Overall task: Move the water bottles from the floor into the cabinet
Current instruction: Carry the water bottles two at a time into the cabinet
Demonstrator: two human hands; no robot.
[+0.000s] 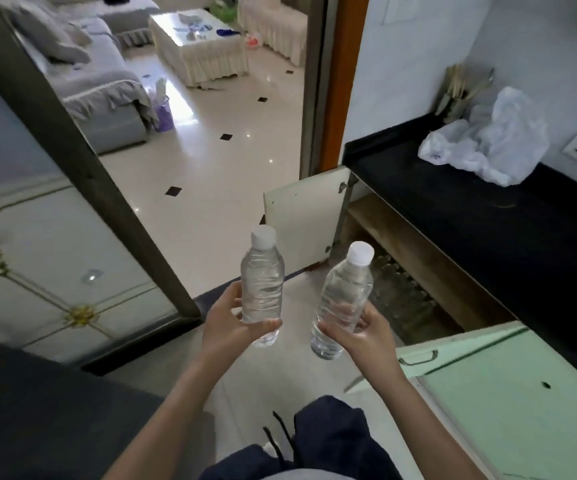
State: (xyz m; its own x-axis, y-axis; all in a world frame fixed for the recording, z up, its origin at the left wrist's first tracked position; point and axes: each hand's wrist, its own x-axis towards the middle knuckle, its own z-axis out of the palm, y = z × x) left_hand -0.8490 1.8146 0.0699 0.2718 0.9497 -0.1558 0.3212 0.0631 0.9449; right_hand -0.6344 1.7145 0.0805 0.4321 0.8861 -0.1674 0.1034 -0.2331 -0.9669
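Held up in the air with white caps on top, the two clear water bottles were near each other but not touching: the left bottle [263,285] upright, the left grip [230,323] curled around its lower part, and the right bottle [344,296] a little tilted, the right grip [366,336] curled around it in the same way. Just to their right, the cabinet [401,237] under the black worktop [488,220] had its cream door [301,216] and green door [522,393] swung out. On the worktop lay a white plastic bag [488,147].

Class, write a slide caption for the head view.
The left hand grips the left water bottle, right hand the right water bottle, facing the open cabinet.
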